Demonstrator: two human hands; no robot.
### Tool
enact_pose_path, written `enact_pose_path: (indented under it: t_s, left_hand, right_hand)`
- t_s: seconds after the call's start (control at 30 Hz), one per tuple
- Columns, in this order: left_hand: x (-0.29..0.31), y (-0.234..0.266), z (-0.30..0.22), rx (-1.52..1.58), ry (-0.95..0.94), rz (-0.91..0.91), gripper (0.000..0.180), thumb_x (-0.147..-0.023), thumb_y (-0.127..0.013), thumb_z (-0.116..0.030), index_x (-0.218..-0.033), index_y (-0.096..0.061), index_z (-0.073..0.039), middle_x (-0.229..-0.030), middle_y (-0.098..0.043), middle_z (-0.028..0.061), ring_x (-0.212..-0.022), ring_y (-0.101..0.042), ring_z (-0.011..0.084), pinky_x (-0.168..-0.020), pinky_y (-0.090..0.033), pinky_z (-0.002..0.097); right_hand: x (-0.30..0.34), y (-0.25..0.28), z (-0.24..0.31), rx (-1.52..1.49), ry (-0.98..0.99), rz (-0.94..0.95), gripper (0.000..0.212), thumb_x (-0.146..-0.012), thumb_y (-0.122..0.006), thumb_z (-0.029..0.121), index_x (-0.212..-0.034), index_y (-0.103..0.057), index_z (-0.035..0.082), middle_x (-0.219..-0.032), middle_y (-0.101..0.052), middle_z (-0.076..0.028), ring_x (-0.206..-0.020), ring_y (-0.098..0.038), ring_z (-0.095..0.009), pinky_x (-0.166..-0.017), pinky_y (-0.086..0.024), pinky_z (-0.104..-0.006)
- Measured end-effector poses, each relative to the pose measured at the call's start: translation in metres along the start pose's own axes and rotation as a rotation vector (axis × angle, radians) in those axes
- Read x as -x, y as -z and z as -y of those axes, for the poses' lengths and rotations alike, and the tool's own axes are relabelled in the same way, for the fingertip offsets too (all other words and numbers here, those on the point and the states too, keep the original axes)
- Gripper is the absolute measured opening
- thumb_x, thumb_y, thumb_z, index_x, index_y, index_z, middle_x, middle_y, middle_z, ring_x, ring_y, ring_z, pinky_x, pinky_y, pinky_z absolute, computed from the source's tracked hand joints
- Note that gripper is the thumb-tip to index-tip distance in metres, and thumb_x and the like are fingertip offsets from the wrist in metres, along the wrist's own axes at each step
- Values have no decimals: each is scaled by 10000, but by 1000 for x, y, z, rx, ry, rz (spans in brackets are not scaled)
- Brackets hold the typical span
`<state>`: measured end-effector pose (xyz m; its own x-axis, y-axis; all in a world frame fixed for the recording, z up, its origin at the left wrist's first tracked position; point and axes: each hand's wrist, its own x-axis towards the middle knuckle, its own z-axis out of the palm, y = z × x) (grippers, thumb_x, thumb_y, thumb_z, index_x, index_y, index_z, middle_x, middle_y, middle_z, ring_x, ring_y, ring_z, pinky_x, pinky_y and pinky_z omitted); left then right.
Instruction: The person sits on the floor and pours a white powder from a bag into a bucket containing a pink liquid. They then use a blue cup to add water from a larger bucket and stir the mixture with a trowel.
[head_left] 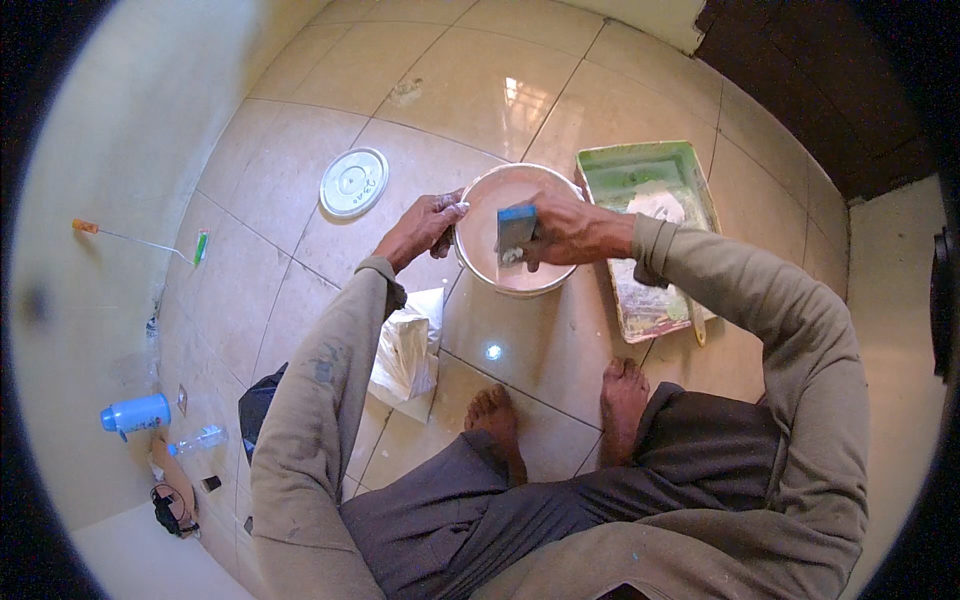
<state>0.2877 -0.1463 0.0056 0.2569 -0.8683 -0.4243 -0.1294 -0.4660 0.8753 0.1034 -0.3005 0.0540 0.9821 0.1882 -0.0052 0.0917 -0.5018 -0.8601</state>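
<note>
A white bucket (pixel 480 262) of pale pinkish paint stands on the tiled floor in front of my bare feet. My left hand (pixel 425 225) grips the bucket's left rim. Over the paint, my right hand (pixel 568 230) holds a blue-handled scraper (pixel 516 232) whose blade, smeared with pale paint, points down into the bucket. Both arms wear khaki sleeves.
A green paint tray (pixel 600 175) smeared with paint lies right of the bucket. The bucket's white round lid (pixel 354 182) rests on the floor at the left. A pale bag (pixel 405 355) sits by my left knee. Small roller (pixel 140 240), blue flask (pixel 135 413) and plastic bottle (pixel 198 439) line the left wall.
</note>
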Motion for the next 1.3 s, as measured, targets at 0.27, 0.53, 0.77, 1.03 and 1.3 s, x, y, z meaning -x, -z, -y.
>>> enact_pose_path:
  t_s: [0.27,0.53,0.77,1.03,1.3]
  left_hand:
    - [-2,-1,0,-37,29,-21,467,-946,-480,-278,-1350,-448,-47,-561,-468,-26,-446,-431,69,-420,-356,232]
    - [-1,-1,-1,-53,19,-35,462,-947,-479,-282,-1343,-459,-46,-570,-469,-29,-447,-427,70,-422,-359,231]
    - [-2,-1,1,-16,4,-10,455,-949,-473,-293,-1334,-470,-51,-566,-481,-27,-439,-439,70,-419,-374,228]
    - [0,1,-2,-60,28,-16,471,-944,-473,-285,-1343,-451,-35,-546,-471,-14,-435,-434,71,-417,-371,231]
    - [-3,-2,1,-44,29,-21,465,-945,-474,-287,-1332,-466,-31,-558,-469,-19,-439,-425,73,-416,-359,237]
  right_hand:
    - [-12,24,-40,66,-87,-237,215,-810,-589,183,-833,-612,-29,-666,-627,-128,-599,-623,-206,-574,-496,-327]
    - [2,30,-33,383,-93,-363,112,-794,-595,75,-807,-595,-36,-680,-632,-149,-589,-631,-221,-563,-507,-329]
    - [-10,-17,-19,299,249,-296,131,-759,-620,50,-856,-584,-29,-857,-621,-181,-708,-630,-304,-603,-501,-363]
    - [9,25,12,-140,-242,-47,114,-793,-595,78,-814,-577,-33,-699,-630,-120,-597,-620,-167,-553,-515,-317]
    - [-16,27,-23,28,-158,-170,159,-750,-606,98,-829,-592,-40,-773,-661,-141,-692,-632,-243,-651,-484,-351]
